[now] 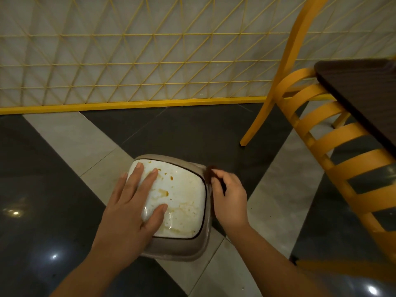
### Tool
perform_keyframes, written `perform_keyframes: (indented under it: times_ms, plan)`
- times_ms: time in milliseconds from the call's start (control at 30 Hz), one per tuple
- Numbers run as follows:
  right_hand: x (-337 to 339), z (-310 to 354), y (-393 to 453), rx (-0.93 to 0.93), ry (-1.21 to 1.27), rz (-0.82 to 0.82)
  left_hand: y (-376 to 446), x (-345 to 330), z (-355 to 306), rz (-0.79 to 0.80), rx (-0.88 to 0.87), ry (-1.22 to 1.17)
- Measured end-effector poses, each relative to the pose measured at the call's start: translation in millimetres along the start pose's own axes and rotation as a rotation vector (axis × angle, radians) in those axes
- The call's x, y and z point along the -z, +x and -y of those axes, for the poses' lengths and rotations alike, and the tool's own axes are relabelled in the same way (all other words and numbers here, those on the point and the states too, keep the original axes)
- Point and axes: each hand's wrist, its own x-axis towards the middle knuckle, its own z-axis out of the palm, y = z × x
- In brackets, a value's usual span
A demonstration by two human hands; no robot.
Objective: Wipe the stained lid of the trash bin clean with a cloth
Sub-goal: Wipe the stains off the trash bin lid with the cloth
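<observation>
My left hand [130, 202] lies flat with fingers spread on the white lid [182, 198] of the trash bin [177, 249], which stands on the tiled floor [70, 136] below me. Orange-brown stains mark the lid's top. At the lid's right edge, my right hand [230, 198] pinches a small dark brown cloth [209, 173]. Further right stand a yellow chair [334, 136] and a dark table [364, 86].
</observation>
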Motion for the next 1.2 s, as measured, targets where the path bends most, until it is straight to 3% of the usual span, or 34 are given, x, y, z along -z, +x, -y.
perform_keyframes:
  times_ms: [133,300,400,567,800,1000,1133,1200]
  plan:
    - [18,-23,-20,-0.078,-0.001,-0.043,1,-4,-13,0.021,-0.081,-0.002]
    - [10,-5,15,-0.154,-0.063,-0.018,13,-13,-25,0.008,0.009,0.011]
    - [-2,17,30,-0.061,-0.098,-0.051,14,-15,-24,-0.001,0.009,0.023]
    - [-13,43,23,0.288,-0.055,0.043,15,-18,-23,-0.019,-0.007,0.042]
    - [7,15,30,-0.072,-0.076,0.034,14,-19,-26,-0.026,0.017,0.066]
    - [-21,57,33,0.320,-0.077,0.085,15,-19,-23,-0.018,-0.003,0.074]
    - [-3,27,49,0.012,-0.042,0.102,14,-18,-26,-0.022,0.014,0.051]
    - [6,11,44,-0.046,-0.108,0.104,13,-17,-26,-0.017,0.025,0.055]
